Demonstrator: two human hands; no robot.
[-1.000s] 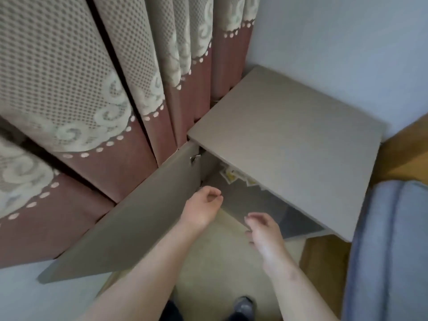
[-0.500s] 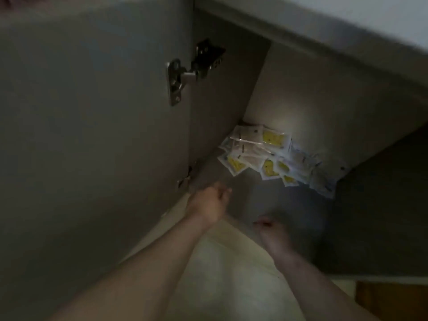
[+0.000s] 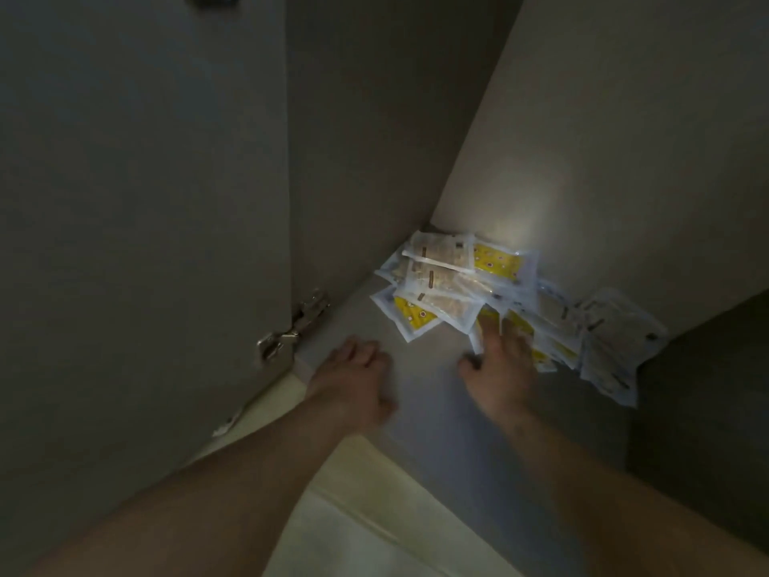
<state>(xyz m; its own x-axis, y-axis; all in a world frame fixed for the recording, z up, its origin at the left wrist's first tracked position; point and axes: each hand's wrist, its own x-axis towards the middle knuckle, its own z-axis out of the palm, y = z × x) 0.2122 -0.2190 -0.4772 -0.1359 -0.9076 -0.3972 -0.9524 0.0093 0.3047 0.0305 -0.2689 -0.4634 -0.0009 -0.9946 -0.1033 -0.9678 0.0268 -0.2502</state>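
A heap of several small white and yellow sachets [image 3: 453, 285] lies at the back of a dark cabinet, against its rear wall. My right hand [image 3: 499, 364] reaches in palm down, its straight fingers touching the nearest sachets of the heap. My left hand [image 3: 353, 376] rests on the cabinet floor [image 3: 437, 410] near the front left corner, fingers spread, holding nothing. It looks blurred.
The open cabinet door [image 3: 137, 226] stands at the left, hung on a metal hinge [image 3: 291, 326]. The cabinet's side wall [image 3: 374, 139] and back wall [image 3: 603, 160] close in the space. A pale floor [image 3: 374, 526] shows below the cabinet's front edge.
My view has dropped from above the cabinet to inside it. Both hands have moved in; the right now reaches the sachets, the left has come down onto the cabinet floor.
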